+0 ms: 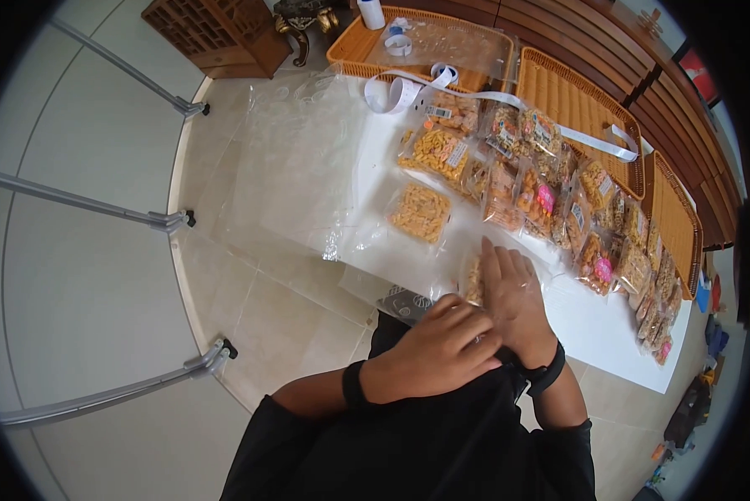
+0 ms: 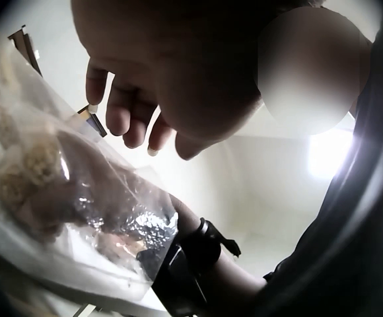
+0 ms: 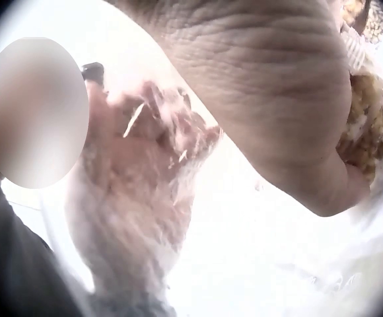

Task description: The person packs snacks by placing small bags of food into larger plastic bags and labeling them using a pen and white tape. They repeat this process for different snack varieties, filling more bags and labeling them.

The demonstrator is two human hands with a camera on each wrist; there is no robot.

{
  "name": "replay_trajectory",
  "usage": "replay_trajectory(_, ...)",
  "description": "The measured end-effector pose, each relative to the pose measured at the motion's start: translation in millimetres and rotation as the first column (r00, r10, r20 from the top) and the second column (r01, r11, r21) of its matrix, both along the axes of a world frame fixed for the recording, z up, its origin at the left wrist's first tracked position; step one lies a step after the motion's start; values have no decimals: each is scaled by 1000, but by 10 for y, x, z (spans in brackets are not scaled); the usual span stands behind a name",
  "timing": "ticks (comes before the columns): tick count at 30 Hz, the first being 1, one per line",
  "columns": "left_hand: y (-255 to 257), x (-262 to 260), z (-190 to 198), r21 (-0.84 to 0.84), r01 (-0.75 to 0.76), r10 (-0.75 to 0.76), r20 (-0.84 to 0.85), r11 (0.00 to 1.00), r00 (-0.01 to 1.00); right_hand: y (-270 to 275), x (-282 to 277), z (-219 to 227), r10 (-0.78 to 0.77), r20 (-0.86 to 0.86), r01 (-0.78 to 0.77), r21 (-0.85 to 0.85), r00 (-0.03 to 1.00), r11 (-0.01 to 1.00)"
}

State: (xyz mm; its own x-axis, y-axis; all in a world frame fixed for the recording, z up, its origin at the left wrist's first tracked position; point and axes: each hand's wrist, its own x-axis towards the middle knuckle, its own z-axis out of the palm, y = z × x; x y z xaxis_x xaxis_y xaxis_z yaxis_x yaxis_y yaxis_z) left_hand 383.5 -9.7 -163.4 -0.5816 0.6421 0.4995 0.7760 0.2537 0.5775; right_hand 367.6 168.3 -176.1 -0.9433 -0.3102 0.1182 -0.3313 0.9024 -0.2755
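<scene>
A clear snack packet (image 1: 473,282) lies near the table's front edge, partly covered by the right hand (image 1: 515,302), whose fingers lie straight along it. In the right wrist view, the thumb side of the right hand (image 3: 264,105) touches the packet (image 3: 370,125). Just left of it, the left hand (image 1: 435,349) hovers with loosely bent fingers. The left wrist view shows the left hand (image 2: 165,79) holding nothing, above clear film and the packet (image 2: 39,162). Another snack packet (image 1: 420,212) lies flat on the white table (image 1: 617,330), farther back.
Many filled snack packets (image 1: 542,200) crowd the table's middle and right side. Behind them stand wicker trays (image 1: 571,83), with a white label strip (image 1: 592,144) and label rolls (image 1: 398,93). Large clear plastic sheets (image 1: 295,167) hang over the table's left edge.
</scene>
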Motion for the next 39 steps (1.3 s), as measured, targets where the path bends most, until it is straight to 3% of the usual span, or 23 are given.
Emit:
replay_trajectory(2, -265, 20, -16, -41, -20, 23, 81, 999, 996, -11, -1, 25, -4, 20, 4, -17, 1000, 1000)
replay_trajectory(3, -395, 44, -124, -35, -137, 140, 100, 990, 985, -3, 2, 61, 3, 45, -2, -16, 999, 1000)
replay_trajectory(4, -573, 36, -135, -159, -145, 181, 245, 977, 952, 0, 2, 72, 10, 68, -9, -16, 998, 1000)
replay_trajectory(5, -776, 96, -267, -364, -161, 303, 377, 917, 875, 4, 5, 57, 15, 74, -13, -32, 997, 999)
replay_trajectory(7, -1076, 70, -474, -593, -25, 448, 580, 805, 680, 34, 23, 32, 21, 85, -16, -63, 996, 998)
replay_trajectory(9, -1331, 113, -924, -312, -109, 329, 857, 944, 397, 66, 34, 26, 76, 110, -60, -139, 991, 989)
replay_trajectory(10, -1417, 128, -1148, -168, -190, 214, 944, 967, 251, 72, 28, 31, 105, 117, -84, -174, 987, 981)
replay_trajectory(11, -1424, 115, -1225, -117, -161, 161, 941, 980, 296, 63, 27, 22, 153, 103, -131, -188, 983, 973)
replay_trajectory(14, -1249, 125, -1152, 125, -213, -80, 975, 969, 206, -17, 44, 17, 267, 80, -243, -234, 960, 942)
replay_trajectory(17, -1105, 102, -887, 431, -340, -489, 865, 836, -107, -202, 11, 118, 319, 85, -286, -273, 944, 918)
replay_trajectory(18, -1061, 111, -904, 452, -371, -530, 836, 811, -139, -242, 2, 116, 332, 94, -301, -243, 939, 922)
replay_trajectory(20, -987, 114, -956, 482, -430, -601, 774, 763, -200, -318, -14, 72, 350, 109, -326, -189, 931, 926)
replay_trajectory(23, -931, 61, -1039, 508, -320, -586, 778, 799, -227, -399, -7, 28, 312, 93, -290, -193, 945, 937)
replay_trajectory(26, -906, 65, -1085, 561, -221, -602, 764, 798, -234, -429, -6, -35, 228, 131, -185, -277, 965, 943)
replay_trajectory(29, -848, 48, -979, 481, -160, -506, 834, 862, -219, -494, 4, -75, 134, 160, -47, -452, 978, 891)
replay_trajectory(32, -799, 47, -871, 473, -156, -495, 854, 867, -163, -571, 17, -133, 72, 119, -5, -488, 990, 873)
replay_trajectory(35, -765, 64, -929, 484, -184, -516, 825, 856, -231, -549, -11, -91, 77, 49, -50, -416, 996, 908)
replay_trajectory(38, -738, 16, -846, 505, -95, -513, 835, 858, -200, -358, 46, -16, 154, -52, -162, -383, 987, 909)
replay_trajectory(39, -728, 4, -816, 509, -98, -518, 832, 855, -196, -288, 96, -16, 104, -32, -108, -435, 994, 894)
